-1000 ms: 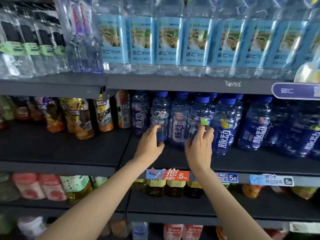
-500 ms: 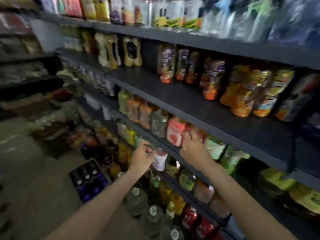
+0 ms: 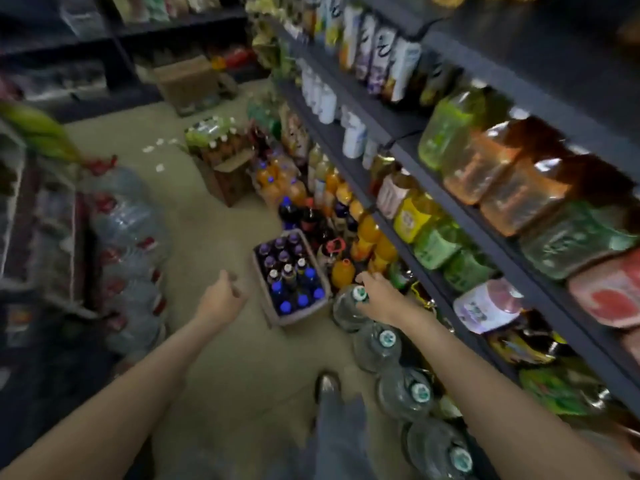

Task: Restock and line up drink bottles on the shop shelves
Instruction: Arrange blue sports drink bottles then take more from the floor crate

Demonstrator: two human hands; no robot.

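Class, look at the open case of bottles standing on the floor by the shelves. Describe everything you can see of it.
The case is a shallow open-topped tray, pale grey-brown like cardboard, standing flat on the floor beside the bottom shelf stock. It holds upright dark bottles packed in rows: purple caps at the far end, blue caps at the near end, a few pale ones between. A big clear water jug sits close to its near right corner. Neither hand touches it.
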